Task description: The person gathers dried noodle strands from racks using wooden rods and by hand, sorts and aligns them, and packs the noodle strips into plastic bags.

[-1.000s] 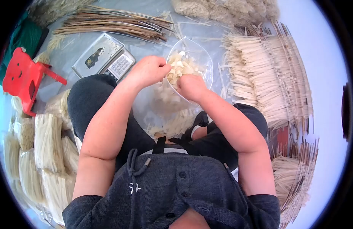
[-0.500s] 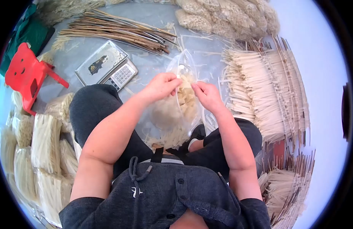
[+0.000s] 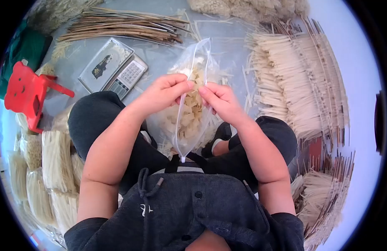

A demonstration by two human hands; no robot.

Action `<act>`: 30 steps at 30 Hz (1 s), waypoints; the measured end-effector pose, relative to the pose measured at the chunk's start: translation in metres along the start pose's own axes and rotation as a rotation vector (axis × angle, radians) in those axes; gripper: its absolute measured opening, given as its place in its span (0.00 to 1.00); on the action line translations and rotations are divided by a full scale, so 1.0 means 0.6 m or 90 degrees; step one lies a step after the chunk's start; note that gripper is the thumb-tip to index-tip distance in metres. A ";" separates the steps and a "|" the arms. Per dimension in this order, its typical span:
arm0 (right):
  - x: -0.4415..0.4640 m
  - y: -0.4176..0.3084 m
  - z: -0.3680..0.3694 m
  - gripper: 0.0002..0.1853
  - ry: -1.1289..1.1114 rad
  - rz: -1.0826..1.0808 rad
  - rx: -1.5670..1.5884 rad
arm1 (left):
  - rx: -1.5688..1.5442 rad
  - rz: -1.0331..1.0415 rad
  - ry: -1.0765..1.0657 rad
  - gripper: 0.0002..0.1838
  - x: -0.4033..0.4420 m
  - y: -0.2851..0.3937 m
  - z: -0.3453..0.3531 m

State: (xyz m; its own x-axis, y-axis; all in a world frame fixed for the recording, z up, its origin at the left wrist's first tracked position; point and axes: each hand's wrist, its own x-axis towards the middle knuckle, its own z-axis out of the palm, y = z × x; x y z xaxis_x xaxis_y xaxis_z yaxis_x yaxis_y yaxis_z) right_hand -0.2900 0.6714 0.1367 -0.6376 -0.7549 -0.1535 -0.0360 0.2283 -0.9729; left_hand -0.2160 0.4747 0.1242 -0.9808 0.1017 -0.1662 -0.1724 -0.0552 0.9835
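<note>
A clear plastic zip bag (image 3: 186, 147) stands between my legs, its white-edged mouth spread apart. Pale, flat, broken noodle-like pieces (image 3: 191, 113) fill much of it. My left hand (image 3: 167, 93) pinches the left edge of the mouth between thumb and fingers. On the opposite edge, my right hand (image 3: 222, 100) has the same kind of pinch. A small white slider (image 3: 183, 159) sits at the near end of the mouth, close to my lap. Part of the bag is hidden behind my hands.
Left of the bag lies a digital scale (image 3: 112, 69), with a red child's chair (image 3: 24, 94) beyond it. Thin sticks (image 3: 126, 26) are heaped ahead. Pale strips on sticks (image 3: 291, 79) line the right side; bagged bundles (image 3: 57, 161) are stacked at the left.
The bag's mouth has tilted toward me, and its white edges and slider now show clearly. My hands, earlier together over the pieces, now grip the two edges of the mouth.
</note>
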 end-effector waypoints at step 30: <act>0.132 0.009 -0.108 0.30 0.303 0.051 -0.514 | 0.588 -0.075 0.160 0.27 0.016 0.016 -0.034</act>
State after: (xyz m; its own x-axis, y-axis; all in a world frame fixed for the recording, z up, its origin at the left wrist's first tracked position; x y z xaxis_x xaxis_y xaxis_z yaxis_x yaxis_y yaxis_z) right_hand -0.3907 0.6524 0.1307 -0.9024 -0.4285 0.0448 -0.3870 0.7604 -0.5215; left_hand -0.2291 0.4547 0.1306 -0.9710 -0.1651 -0.1731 -0.2373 0.7560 0.6100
